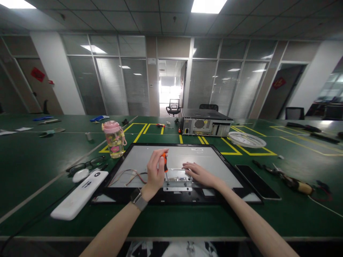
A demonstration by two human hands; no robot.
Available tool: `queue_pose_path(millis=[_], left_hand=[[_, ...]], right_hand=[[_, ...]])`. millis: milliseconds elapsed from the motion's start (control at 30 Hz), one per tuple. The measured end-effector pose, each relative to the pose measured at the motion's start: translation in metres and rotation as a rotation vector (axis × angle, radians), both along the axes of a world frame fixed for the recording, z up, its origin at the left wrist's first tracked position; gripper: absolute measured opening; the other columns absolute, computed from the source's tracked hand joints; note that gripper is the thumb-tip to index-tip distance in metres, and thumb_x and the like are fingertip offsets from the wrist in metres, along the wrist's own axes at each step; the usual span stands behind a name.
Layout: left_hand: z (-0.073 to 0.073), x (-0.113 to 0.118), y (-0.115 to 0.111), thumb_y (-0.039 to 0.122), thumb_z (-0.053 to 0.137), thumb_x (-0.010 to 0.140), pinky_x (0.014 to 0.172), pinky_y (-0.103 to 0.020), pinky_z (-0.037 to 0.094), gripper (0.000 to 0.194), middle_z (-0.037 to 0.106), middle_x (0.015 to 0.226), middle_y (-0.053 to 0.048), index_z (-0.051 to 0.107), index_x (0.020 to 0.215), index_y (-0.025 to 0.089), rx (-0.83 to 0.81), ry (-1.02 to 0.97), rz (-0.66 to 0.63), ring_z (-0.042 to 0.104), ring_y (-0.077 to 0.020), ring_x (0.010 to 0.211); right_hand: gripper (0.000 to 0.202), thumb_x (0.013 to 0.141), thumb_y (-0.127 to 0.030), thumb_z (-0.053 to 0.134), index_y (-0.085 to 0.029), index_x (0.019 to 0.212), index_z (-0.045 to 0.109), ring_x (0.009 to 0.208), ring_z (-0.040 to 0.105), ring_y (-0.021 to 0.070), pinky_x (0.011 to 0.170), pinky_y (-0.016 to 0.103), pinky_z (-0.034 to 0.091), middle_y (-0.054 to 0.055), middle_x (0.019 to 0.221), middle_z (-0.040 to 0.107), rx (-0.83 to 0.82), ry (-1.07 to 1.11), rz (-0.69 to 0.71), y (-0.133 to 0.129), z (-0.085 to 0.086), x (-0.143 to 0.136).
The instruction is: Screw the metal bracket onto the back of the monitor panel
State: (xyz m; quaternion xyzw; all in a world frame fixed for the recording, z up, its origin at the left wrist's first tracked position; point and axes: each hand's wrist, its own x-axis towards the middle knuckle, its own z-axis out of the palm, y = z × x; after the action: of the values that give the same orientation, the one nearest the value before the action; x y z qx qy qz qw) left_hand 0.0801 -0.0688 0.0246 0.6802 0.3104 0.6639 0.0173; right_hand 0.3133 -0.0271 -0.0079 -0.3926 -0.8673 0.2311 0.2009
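A flat display panel [150, 157] with a black frame lies on the green table, its grey metal back facing up. My left hand [156, 167], with a watch on the wrist, grips an orange and black screwdriver [165, 163]. The screwdriver stands nearly upright, its shaft pointing down at the left side of a metal bracket [178, 185] with connectors. My right hand [197, 172] rests palm down at the bracket's upper right, fingers stretched out and holding nothing. Thin coloured wires [131, 172] lie on the panel left of my left hand.
Left of the panel are a pink-lidded bottle [114, 139], glasses [88, 164] and a white power bank-like block [80, 195]. To the right lie a black phone [257, 181] and a cluttered tool bundle [292, 182]. Behind stand a computer case [205, 123] and a white basket [247, 140].
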Motion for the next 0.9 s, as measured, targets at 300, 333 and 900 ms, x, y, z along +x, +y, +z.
queue_pose_path(millis=[300, 333, 900], left_hand=[[0.0029, 0.003, -0.001, 0.026, 0.06, 0.091, 0.074, -0.026, 0.049, 0.012, 0.055, 0.087, -0.001, 0.064, 0.101, 0.02, 0.086, 0.04, 0.097, 0.057, -0.0136, 0.079], [0.0029, 0.0026, -0.0014, 0.026, 0.057, 0.093, 0.076, -0.027, 0.049, 0.013, 0.056, 0.09, -0.003, 0.064, 0.102, 0.02, 0.087, 0.038, 0.097, 0.058, -0.0145, 0.083], [-0.0004, 0.0015, -0.0001, 0.021, 0.035, 0.1, 0.08, -0.029, 0.048, 0.03, 0.062, 0.102, -0.007, 0.06, 0.118, 0.02, -0.013, 0.01, 0.01, 0.059, -0.0163, 0.092]], right_hand=[[0.046, 0.098, -0.051, 0.038, -0.021, 0.124, 0.063, 0.134, 0.046, 0.0262, 0.115, 0.048, 0.029, 0.011, 0.14, 0.056, 0.008, 0.01, 0.004, 0.002, -0.0027, 0.0013], [0.046, 0.098, -0.051, 0.038, -0.021, 0.124, 0.063, 0.134, 0.046, 0.0263, 0.115, 0.048, 0.029, 0.011, 0.14, 0.056, 0.01, 0.009, 0.003, 0.0023, -0.0031, 0.0015], [0.047, 0.099, -0.051, 0.037, -0.02, 0.125, 0.062, 0.135, 0.045, 0.0258, 0.115, 0.047, 0.028, 0.011, 0.139, 0.057, 0.035, -0.006, 0.013, 0.0024, -0.0025, 0.0016]])
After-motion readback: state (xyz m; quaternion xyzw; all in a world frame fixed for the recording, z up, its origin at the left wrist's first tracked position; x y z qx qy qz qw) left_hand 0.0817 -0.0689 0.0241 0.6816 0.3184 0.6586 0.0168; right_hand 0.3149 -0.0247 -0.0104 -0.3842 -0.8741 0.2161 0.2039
